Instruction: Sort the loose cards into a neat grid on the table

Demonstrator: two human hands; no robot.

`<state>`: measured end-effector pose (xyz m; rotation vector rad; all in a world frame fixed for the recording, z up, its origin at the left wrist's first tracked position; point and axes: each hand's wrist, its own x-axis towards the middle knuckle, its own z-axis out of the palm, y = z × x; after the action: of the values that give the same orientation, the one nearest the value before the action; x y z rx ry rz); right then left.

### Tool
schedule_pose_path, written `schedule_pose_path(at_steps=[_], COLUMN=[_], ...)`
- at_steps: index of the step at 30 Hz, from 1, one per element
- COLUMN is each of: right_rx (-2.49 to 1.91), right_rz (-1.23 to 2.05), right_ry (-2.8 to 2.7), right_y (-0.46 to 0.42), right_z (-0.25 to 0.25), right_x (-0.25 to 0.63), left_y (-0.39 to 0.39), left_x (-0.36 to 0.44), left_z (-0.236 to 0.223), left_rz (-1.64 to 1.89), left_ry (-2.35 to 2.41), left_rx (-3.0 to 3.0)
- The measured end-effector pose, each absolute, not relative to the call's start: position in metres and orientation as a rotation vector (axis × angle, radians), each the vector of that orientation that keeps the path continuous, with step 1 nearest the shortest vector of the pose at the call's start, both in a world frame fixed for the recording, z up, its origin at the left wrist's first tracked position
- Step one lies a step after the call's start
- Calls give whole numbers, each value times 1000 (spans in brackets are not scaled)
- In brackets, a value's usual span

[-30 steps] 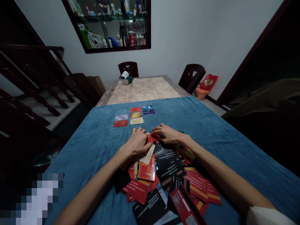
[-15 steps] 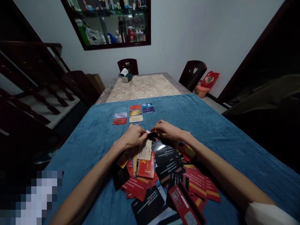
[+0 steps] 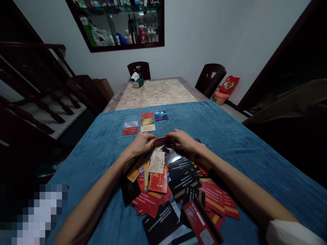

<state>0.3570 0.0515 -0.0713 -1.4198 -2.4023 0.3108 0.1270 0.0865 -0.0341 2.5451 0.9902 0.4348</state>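
Observation:
A dark red card (image 3: 160,141) is held between my two hands, tilted up above the far end of a loose pile of cards. My left hand (image 3: 142,143) pinches its left end, and my right hand (image 3: 181,139) grips its right end. Below my wrists the pile spreads toward me, with black cards (image 3: 180,166), red cards (image 3: 148,202) and a beige printed card (image 3: 157,162) on top. Beyond my hands lie a few laid-out cards: a red card (image 3: 129,130), a white-yellow card (image 3: 148,128), a gold card (image 3: 147,121) and a blue card (image 3: 161,116).
The cards lie on a blue cloth (image 3: 102,149) over the near part of a patterned table (image 3: 158,92). A tissue box (image 3: 138,82) stands at the far end. Dark chairs (image 3: 211,80) surround the table, and a wooden railing (image 3: 33,92) runs along the left.
The card between my hands has turned up from a dark edge to show its dark red face. My left hand has shifted slightly left and away from me.

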Motion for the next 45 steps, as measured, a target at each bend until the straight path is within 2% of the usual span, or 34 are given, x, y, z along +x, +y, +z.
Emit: schedule_pose_path(at_steps=[17, 30, 36, 42, 45], right_rx=[-1569, -1361, -1327, -1315, -1201], right_rz=[308, 404, 171, -410, -553], right_ry=[-2258, -1933, -1997, -2149, -2176], right_y=[52, 58, 53, 45, 44], right_z=[-79, -68, -63, -61, -61], right_x=[356, 360, 356, 348, 348], left_y=[92, 91, 88, 83, 80], left_x=[126, 129, 133, 136, 137], left_z=[-39, -41, -50, -50, -49], left_rz=[449, 429, 406, 487, 585], left_ry=[1029, 1012, 969, 998, 992], left_rx=[2519, 2468, 2517, 2486, 2431])
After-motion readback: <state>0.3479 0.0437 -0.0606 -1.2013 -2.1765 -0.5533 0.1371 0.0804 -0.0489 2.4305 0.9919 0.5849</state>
